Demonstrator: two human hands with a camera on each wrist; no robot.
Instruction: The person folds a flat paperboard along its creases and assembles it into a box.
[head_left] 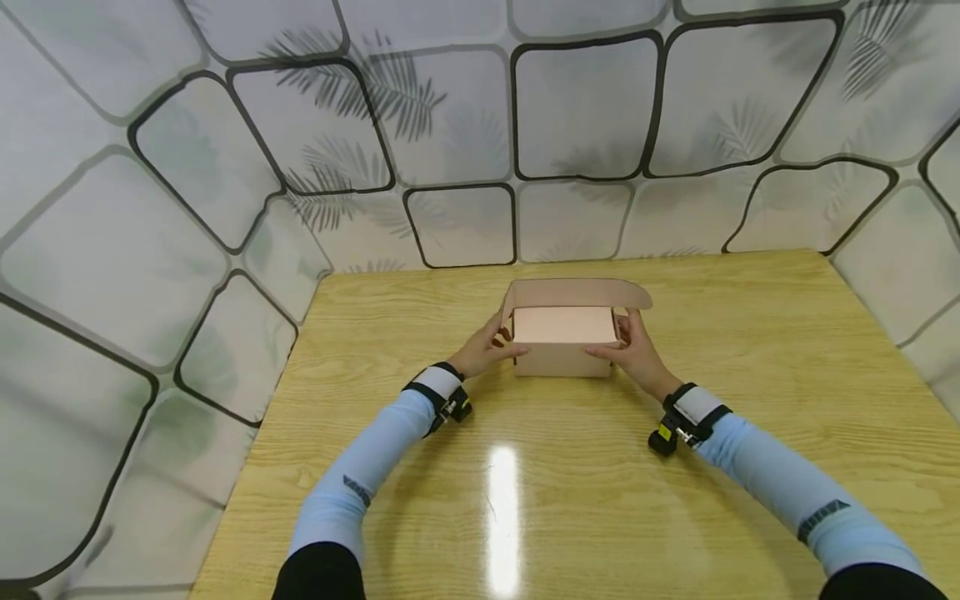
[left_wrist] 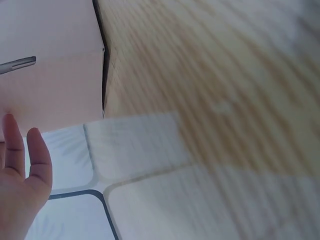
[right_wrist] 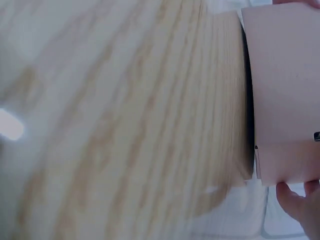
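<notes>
A light brown cardboard box (head_left: pixel 562 362) sits on the table, its lid (head_left: pixel 573 292) raised along the back. A pale, flat panel (head_left: pixel 564 325) shows inside the front wall. At the box's left end, my left hand (head_left: pixel 482 350) grips it, thumb along the front and fingers at the side. My right hand (head_left: pixel 639 358) holds the right end in the same manner. In the left wrist view, bent fingers (left_wrist: pixel 39 155) lie by the box's side wall, which has a slot. Fingertips (right_wrist: pixel 287 195) reach the box's edge in the right wrist view.
The wood-grain table (head_left: pixel 360 500) extends around the box on all sides. Behind it and to the left hangs a pale curtain (head_left: pixel 457 117) patterned with rounded outlines and leaves. A bright light reflection (head_left: pixel 502 517) lies on the tabletop in front.
</notes>
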